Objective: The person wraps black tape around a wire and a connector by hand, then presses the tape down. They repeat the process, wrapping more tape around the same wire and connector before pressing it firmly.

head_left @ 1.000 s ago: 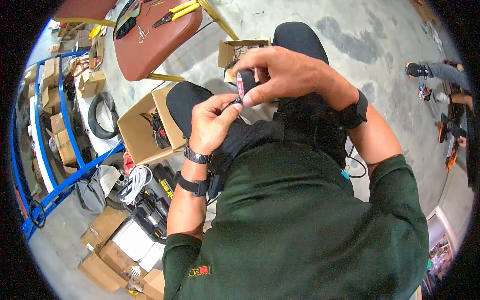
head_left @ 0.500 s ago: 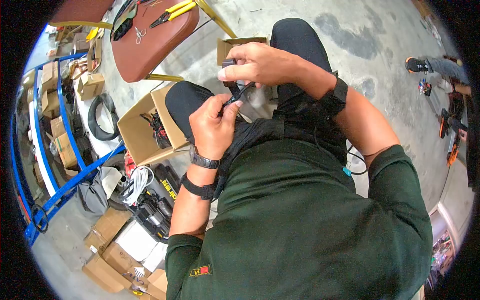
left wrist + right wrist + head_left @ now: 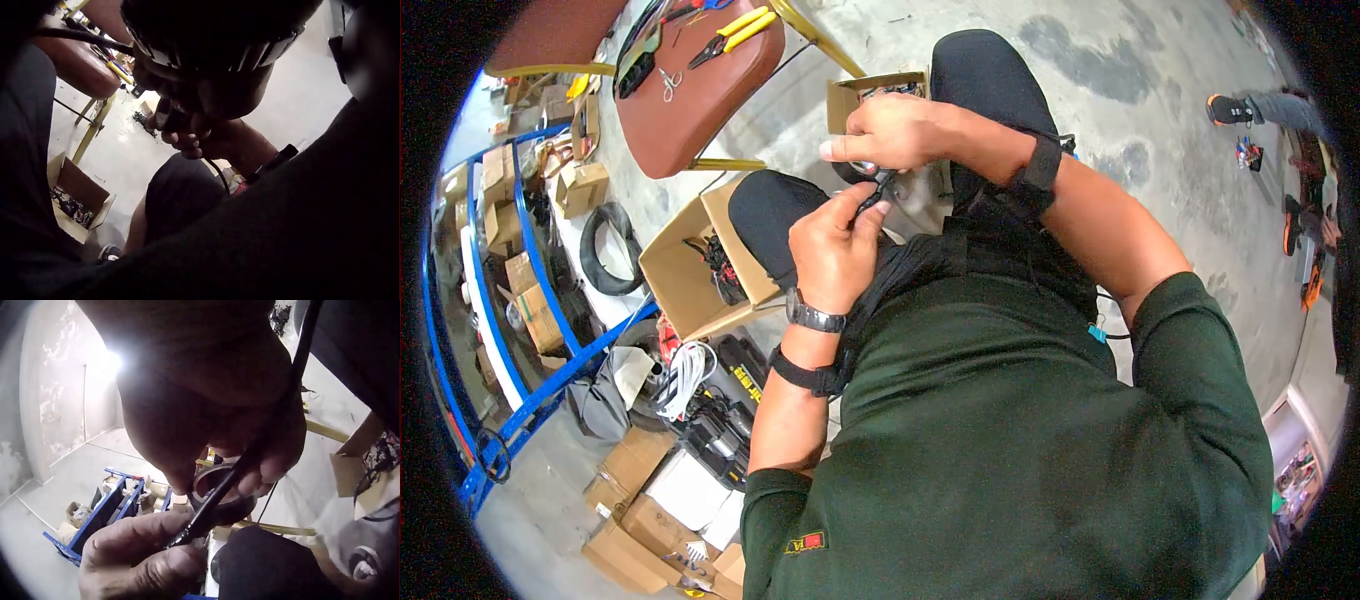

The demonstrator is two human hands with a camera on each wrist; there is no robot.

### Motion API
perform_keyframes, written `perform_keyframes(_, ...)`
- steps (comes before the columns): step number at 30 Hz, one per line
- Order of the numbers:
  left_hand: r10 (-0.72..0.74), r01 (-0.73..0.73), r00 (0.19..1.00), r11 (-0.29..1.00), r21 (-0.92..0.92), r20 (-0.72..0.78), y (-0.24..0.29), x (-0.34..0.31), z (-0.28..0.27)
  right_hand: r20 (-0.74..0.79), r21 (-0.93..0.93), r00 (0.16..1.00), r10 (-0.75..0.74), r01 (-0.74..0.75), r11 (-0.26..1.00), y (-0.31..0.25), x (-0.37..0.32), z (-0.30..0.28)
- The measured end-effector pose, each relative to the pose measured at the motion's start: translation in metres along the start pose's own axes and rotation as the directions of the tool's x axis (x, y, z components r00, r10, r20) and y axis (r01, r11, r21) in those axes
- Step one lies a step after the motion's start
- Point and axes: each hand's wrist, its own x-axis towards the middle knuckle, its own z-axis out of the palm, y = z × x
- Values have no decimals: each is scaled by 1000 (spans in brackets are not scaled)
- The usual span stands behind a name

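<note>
A black cable (image 3: 250, 447) runs diagonally through the right wrist view, its lower part wrapped and shiny. My left hand (image 3: 832, 250) pinches that wrapped part between thumb and index finger, above the left knee. Just beyond it, my right hand (image 3: 895, 132) holds a roll of black tape (image 3: 219, 490), the fingers curled round it; the ring's hollow core shows in the right wrist view. The roll stands close against the cable. In the left wrist view the hands are dark, and the cable's tip is hidden.
Open cardboard boxes with wires (image 3: 690, 265) stand by the left knee and between the knees. A brown chair (image 3: 690, 100) holds scissors and yellow-handled pliers. Blue shelving (image 3: 540, 390) is at the left, with tools and a white cable on the floor. Another person's leg shows at far right.
The right hand has turned and moved left and slightly upward with the tape roll, whose red-and-white inner face has turned from view. The left hand has shifted slightly right, still pinching the cable.
</note>
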Motion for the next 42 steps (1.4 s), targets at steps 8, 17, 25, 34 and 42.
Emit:
perform_keyframes(8, -268, 325, 945, 842, -430, 190, -20, 11, 8, -380, 112, 875, -301, 367, 924, -3, -74, 12)
perform_keyframes(17, -283, 353, 935, 694, -627, 212, -17, 21, 1, -300, 560, 917, -263, 392, 729, 51, -59, 67)
perform_keyframes(25, -357, 473, 881, 677, -563, 311, -14, 22, -17, -84, 899, 984, -157, 143, 414, 29, -42, 62)
perform_keyframes(34, -296, 442, 895, 692, -571, 333, -10, 25, -9, -126, 919, 982, -143, 169, 356, 30, -44, 67)
perform_keyframes(42, -281, 420, 907, 653, -630, 313, -4, 25, -5, -194, 779, 954, -230, 292, 555, 46, -32, 80)
